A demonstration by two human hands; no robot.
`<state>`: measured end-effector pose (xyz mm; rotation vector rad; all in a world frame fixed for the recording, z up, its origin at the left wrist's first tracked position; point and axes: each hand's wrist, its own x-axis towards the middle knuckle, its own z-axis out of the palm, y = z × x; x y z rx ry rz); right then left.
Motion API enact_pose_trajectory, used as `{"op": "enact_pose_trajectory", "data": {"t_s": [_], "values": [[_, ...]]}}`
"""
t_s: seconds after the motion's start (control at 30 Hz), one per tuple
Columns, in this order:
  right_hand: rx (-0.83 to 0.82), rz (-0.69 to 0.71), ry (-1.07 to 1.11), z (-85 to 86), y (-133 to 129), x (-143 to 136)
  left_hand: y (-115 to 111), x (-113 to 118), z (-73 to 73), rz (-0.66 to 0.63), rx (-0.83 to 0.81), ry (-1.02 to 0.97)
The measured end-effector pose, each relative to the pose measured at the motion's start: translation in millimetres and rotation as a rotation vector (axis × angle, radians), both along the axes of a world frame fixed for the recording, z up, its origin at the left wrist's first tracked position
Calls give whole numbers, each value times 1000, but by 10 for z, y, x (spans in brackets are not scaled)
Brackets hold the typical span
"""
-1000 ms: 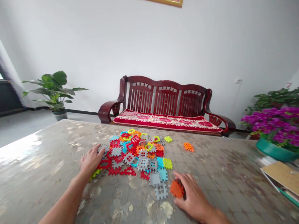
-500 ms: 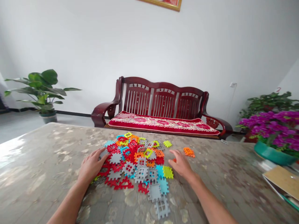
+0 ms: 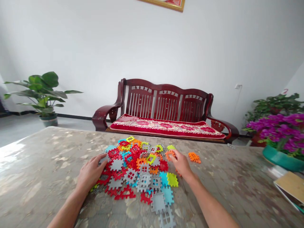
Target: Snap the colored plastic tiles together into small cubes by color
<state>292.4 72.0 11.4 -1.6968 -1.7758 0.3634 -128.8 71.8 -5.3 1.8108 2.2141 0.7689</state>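
A loose pile of notched plastic pieces in red, grey, blue, orange and yellow-green lies on the patterned table point(image 3: 54, 177). My left hand point(image 3: 91, 171) rests on the pile's left edge, fingers spread a little, by a grey piece point(image 3: 104, 159). At the pile's right side my right hand point(image 3: 180, 163) pinches an orange piece point(image 3: 170, 155). Just below that hand lies a yellow-green piece point(image 3: 172, 180), and an orange piece point(image 3: 194, 157) sits apart to its right. Grey window-like pieces point(image 3: 167, 218) trail toward the front edge.
Behind the table stands a dark red wooden bench point(image 3: 166, 101) with a red patterned cover. A teal pot point(image 3: 282, 158) of purple flowers and a cardboard-coloured item point(image 3: 291, 186) are at the right. One grey piece point(image 3: 231, 146) lies at the table's far edge.
My right hand has moved slightly left and closed on an orange piece at the pile's edge. My left hand has barely shifted.
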Motion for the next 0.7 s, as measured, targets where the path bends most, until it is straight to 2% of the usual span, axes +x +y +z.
{"op": "enact_pose_trajectory", "data": {"t_s": [0.1,0.2,0.27,0.37,0.53,0.7], "values": [[-24,-131,24,-44,26,374,-5,0,7,-4,7,12],[-68,-175,-24,-106,-16,686,-8,-1,16,-3,8,17],[-78,-192,-42,-140,-72,791,-7,-4,17,-3,0,17],[-73,-202,-112,-152,-146,785,0,-13,11,-13,3,21],[-52,-218,-341,-91,-184,562,22,-41,-8,-27,-9,25],[-52,-270,-387,-68,-201,422,64,-91,-72,-15,-13,53]]}}
